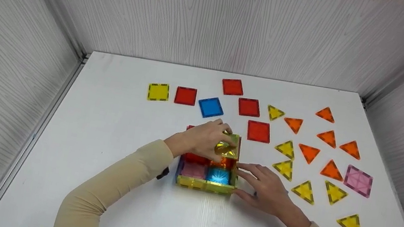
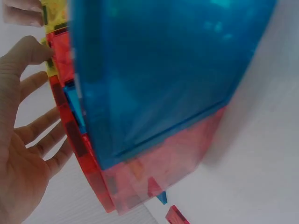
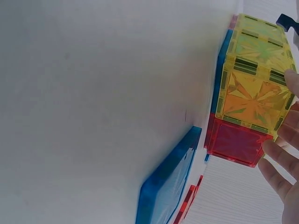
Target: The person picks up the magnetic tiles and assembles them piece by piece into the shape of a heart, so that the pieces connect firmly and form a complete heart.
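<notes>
A low open box of translucent magnetic tiles (image 1: 191, 183) stands mid-table, with yellow walls at the front and right, and blue and red walls in the left wrist view. Pink, blue, red and orange show inside it. Over its far right part my left hand (image 1: 206, 138) reaches down, thumb and index finger pinching a yellow square tile (image 1: 234, 150) at the box's top. My right hand (image 1: 264, 189) lies along the right side, fairly straight fingertips touching the yellow wall (image 3: 254, 95) and the red tile (image 3: 238, 142) beyond it. The left fingertips are partly hidden in the head view.
Behind the box lie flat square tiles: a yellow one (image 1: 158, 92), a blue one (image 1: 211, 107) and several red ones (image 1: 259, 131). To the right are scattered orange triangles (image 1: 308, 153), yellow triangles (image 1: 304, 191) and a pink square (image 1: 358, 180). A blue piece (image 3: 168, 182) lies near my right wrist.
</notes>
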`<state>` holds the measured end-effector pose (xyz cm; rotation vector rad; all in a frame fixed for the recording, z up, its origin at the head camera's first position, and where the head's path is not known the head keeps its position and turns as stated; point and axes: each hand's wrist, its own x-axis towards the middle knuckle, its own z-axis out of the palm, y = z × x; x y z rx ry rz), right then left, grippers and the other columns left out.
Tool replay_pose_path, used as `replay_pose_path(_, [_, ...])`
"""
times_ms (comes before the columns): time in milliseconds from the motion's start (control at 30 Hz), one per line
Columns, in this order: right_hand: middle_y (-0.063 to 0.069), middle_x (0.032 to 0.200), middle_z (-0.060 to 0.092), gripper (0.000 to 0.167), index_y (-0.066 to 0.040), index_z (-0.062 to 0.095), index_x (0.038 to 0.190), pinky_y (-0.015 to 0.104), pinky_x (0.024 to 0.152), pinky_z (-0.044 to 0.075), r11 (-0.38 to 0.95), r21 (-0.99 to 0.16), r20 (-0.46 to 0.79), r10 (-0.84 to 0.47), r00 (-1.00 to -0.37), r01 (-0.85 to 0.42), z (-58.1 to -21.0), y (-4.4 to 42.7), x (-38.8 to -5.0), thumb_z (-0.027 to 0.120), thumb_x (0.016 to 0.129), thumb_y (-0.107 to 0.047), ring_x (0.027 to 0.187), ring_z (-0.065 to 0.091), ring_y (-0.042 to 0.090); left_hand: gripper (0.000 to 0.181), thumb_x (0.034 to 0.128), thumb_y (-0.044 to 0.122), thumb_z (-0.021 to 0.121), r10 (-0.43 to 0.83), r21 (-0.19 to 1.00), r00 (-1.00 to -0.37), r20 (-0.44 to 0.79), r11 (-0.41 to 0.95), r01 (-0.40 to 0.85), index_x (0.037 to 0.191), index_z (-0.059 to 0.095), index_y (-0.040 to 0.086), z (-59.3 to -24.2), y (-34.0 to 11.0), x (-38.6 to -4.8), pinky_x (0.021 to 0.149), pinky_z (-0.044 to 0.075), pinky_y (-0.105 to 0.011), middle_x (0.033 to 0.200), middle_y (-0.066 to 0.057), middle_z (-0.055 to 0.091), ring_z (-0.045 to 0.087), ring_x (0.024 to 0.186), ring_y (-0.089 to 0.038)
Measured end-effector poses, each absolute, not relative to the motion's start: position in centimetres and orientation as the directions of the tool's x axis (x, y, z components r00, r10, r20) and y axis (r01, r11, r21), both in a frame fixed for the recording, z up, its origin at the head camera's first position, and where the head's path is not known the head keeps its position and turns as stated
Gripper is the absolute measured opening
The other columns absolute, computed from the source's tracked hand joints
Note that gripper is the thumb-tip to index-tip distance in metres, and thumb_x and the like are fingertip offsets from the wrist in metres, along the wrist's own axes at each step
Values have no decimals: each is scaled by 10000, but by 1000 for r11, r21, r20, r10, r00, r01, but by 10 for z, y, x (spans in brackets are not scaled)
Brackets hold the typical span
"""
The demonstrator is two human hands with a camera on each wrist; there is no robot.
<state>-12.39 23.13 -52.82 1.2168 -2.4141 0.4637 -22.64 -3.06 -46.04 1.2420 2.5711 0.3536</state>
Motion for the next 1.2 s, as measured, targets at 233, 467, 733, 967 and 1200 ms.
replay_pose_path(233, [41, 1336, 724, 615, -144, 724, 1319, 383, 899, 638, 573, -118, 471, -686, -554, -811, -527, 231, -123, 925, 796, -395, 1138, 705, 190, 541, 914, 385, 778, 790, 359, -598, -137, 602, 713, 1432, 672, 269, -463, -31, -228, 1121, 534, -444, 1525, -98, 560, 490, 1381, -269])
replay_pose_path(467, [38, 1344, 723, 614, -157, 722, 1330, 376, 919, 638, 580, -126, 460, -685, -565, -805, -527, 232, -124, 921, 801, -399, 1147, 708, 185, 585, 916, 409, 742, 781, 372, -613, -121, 608, 701, 1474, 629, 273, -461, -37, -229, 1143, 513, -465, 1524, -98, 549, 485, 1392, -280])
replay_pose_path(733, [30, 1354, 716, 603, -160, 717, 1339, 374, 916, 635, 583, -127, 458, -684, -568, -803, -528, 231, -123, 904, 822, -409, 1157, 702, 184, 555, 993, 493, 681, 693, 377, -720, 29, 660, 650, 1463, 640, 199, -456, -83, -251, 1109, 535, -452, 1431, -126, 616, 569, 1308, -298])
replay_pose_path(967, [27, 1353, 715, 616, -155, 721, 1330, 376, 906, 638, 584, -127, 462, -680, -569, -802, -529, 233, -124, 920, 800, -399, 1154, 703, 184, 558, 1031, 464, 639, 514, 360, -857, 35, 793, 491, 1492, 601, 150, -473, -138, -279, 1204, 462, -506, 1498, -155, 581, 532, 1393, -336])
replay_pose_path(1200, [42, 1345, 721, 625, -144, 715, 1333, 401, 893, 638, 565, -134, 480, -682, -552, -814, -530, 233, -125, 917, 804, -408, 1140, 705, 191, 560, 1047, 400, 621, 333, 318, -942, -32, 897, 306, 1505, 566, 82, -503, -181, -302, 1221, 416, -572, 1513, -234, 547, 500, 1428, -410])
